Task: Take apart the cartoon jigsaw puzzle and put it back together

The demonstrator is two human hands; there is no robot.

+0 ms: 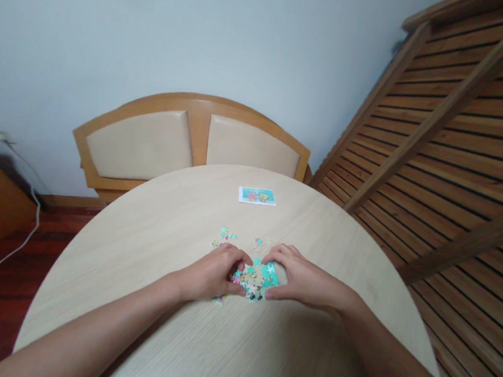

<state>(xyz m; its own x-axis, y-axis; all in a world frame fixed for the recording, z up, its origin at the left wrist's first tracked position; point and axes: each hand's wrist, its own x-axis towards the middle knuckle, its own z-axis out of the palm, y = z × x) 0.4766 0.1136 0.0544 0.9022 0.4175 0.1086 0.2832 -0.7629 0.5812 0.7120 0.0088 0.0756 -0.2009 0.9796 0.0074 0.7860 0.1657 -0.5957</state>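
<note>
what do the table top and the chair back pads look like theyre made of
Table top: pale wood or wood-look laminate, matte, with fine straight grain lines; which of the two cannot be told. Chair back pads: smooth beige padding, probably leather or vinyl, with a soft sheen, set in a varnished wooden frame.

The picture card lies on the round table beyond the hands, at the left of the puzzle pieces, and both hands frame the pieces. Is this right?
Not quite. In the head view the picture card lies beyond the hands on the round table, but straight ahead and slightly right of the puzzle pieces, not left. The left hand and right hand do frame them.
</note>
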